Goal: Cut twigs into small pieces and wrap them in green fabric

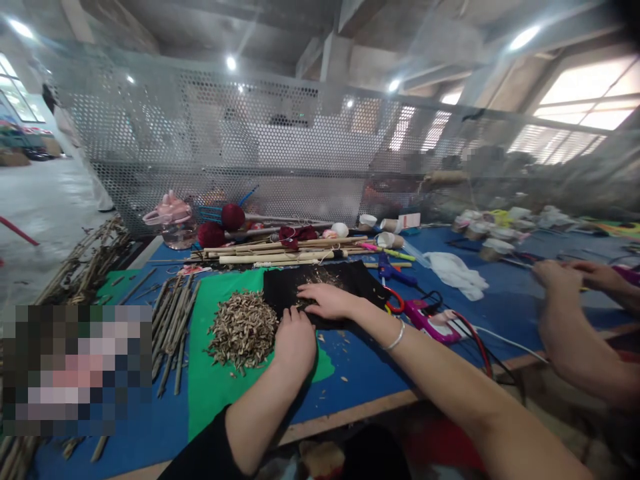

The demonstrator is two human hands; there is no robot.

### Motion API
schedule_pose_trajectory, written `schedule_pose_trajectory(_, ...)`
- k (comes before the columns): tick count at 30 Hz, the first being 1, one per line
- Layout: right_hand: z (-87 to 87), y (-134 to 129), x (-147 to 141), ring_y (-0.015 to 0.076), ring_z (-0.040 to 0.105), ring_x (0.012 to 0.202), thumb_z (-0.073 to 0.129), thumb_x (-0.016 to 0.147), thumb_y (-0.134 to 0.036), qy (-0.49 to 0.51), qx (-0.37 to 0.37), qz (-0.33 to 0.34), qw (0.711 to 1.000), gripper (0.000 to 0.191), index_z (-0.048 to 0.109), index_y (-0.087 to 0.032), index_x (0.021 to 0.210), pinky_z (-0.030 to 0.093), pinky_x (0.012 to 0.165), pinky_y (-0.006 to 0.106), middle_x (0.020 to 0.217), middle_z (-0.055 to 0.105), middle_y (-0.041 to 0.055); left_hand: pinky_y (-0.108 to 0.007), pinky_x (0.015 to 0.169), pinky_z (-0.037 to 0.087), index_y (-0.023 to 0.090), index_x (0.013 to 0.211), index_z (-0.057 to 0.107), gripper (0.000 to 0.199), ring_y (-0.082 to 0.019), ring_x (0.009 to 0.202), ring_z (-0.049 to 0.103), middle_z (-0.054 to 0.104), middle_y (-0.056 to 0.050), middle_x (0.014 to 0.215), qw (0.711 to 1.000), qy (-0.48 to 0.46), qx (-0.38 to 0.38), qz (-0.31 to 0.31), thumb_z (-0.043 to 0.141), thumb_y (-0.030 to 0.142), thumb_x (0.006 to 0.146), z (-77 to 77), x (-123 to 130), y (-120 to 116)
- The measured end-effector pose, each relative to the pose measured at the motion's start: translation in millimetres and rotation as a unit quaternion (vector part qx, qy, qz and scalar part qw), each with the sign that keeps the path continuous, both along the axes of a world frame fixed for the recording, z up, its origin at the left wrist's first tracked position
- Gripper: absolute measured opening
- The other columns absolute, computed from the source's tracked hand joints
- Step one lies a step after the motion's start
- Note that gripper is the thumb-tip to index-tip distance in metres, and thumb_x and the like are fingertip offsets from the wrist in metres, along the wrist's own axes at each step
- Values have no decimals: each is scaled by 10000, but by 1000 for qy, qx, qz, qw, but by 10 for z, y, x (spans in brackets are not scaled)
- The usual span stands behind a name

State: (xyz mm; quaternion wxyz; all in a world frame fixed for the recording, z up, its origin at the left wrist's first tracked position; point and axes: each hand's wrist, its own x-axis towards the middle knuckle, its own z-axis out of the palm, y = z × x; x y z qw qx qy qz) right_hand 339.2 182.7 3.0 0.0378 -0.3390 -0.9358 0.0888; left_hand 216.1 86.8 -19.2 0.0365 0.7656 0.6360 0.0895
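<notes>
A black cloth (357, 283) with small brown bits scattered on it lies on the blue table. My right hand (325, 301) rests on its left half, fingers spread and pointing left. Close below it, my left hand (296, 337) touches the cloth's lower left edge; its fingers point forward, and whether they hold anything cannot be made out. A heap of short cut twig pieces (243, 330) sits just left of my left hand, on a green sheet (203, 380).
Bundled twigs (173, 320) lie left of the green sheet. Behind are bamboo sticks (280, 257), dark red yarn balls (233, 217) and a blue glue gun (395, 272). A magenta power strip (435, 325) with cables lies right. Another person's hands (565, 277) work at far right.
</notes>
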Motion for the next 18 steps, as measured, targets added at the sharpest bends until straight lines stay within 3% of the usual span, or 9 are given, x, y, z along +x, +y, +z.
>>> schedule_pose_trajectory(5, -152, -153, 206, 184, 563, 1072, 446, 804, -96, 40, 30, 52, 997, 332, 646, -153, 1063, 428, 942, 328, 1154, 610, 121, -397, 957, 364, -21, 1173, 529, 405, -305, 1165, 456, 503, -258, 1240, 1000, -9, 6, -11, 407, 209, 863, 23, -8, -7)
schedule_pose_trajectory(10, -140, -176, 278, 167, 602, 956, 436, 789, -62, 69, 48, 45, 995, 308, 680, -156, 951, 466, 876, 311, 978, 672, 101, -375, 930, 391, 24, 1108, 572, 354, -285, 1103, 484, 546, -216, 1153, 999, -43, -2, 7, 416, 216, 855, 48, -19, -21)
schedule_pose_trajectory(15, -144, -205, 75, 175, 537, 1101, 455, 813, -120, 98, 25, 42, 994, 340, 621, -180, 1103, 410, 962, 330, 1189, 589, 98, -348, 907, 390, 17, 1109, 562, 383, -245, 1008, 506, 584, -198, 1032, 1000, -27, 6, -12, 317, 30, 815, 76, -35, -22)
schedule_pose_trajectory(18, -187, -253, 112, 169, 559, 1067, 463, 842, -175, 103, 6, 52, 993, 275, 643, -177, 1049, 424, 939, 311, 1146, 613, 97, -351, 884, 393, 16, 1052, 592, 381, -248, 982, 502, 600, -191, 984, 999, -13, -7, -29, 305, 11, 801, 106, -41, -22)
